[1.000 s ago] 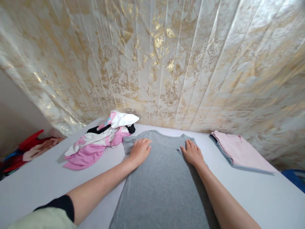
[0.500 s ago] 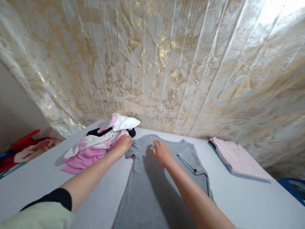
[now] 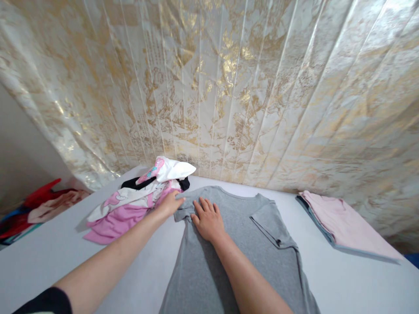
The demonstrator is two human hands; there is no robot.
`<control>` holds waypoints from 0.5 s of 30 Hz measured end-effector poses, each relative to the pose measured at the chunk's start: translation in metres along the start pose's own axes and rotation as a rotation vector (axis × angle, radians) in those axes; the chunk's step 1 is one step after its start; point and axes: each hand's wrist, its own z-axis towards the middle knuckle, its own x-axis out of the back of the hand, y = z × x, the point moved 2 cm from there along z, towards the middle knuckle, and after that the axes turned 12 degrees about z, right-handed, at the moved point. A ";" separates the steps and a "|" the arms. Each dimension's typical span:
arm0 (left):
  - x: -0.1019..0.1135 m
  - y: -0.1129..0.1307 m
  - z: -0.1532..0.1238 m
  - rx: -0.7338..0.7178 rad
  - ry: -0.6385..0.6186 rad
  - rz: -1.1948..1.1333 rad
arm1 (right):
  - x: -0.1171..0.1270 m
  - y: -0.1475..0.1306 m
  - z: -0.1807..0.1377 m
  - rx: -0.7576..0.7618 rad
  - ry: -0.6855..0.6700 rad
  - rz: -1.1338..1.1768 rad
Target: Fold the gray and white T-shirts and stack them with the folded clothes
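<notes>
A grey T-shirt lies spread on the white table, neckline at the far side, its right sleeve folded inward over the body. My left hand pinches the T-shirt's left sleeve near the shoulder; some of its fingertips are hidden. Flat on the upper left chest of the shirt rests my right hand, fingers spread, holding nothing. Just beyond my left hand is a loose heap of pink, white and black clothes.
On the right, folded clothes are stacked, a pink one on top. More garments lie past the left edge of the table. A shiny gold-patterned curtain hangs behind the table's far edge.
My right hand has moved left and down onto the shirt's chest, near the left shoulder. My left hand stays at the sleeve. The view has shifted slightly.
</notes>
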 end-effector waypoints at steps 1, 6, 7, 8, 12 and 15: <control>0.000 0.000 0.001 0.018 0.036 -0.005 | 0.000 0.000 0.000 0.002 -0.001 -0.003; -0.002 0.005 0.007 0.091 0.168 -0.060 | -0.001 0.000 -0.001 -0.003 -0.001 0.013; -0.003 0.005 0.007 0.104 0.162 -0.083 | -0.002 0.000 -0.002 -0.003 0.003 0.022; -0.005 0.006 0.006 0.116 0.143 -0.108 | -0.002 0.000 -0.002 0.001 0.007 0.029; -0.011 0.004 -0.001 0.115 0.023 -0.167 | 0.004 0.000 0.004 -0.011 0.020 0.039; -0.009 0.002 -0.007 0.082 0.047 -0.146 | 0.014 0.002 0.021 -0.062 -0.004 0.016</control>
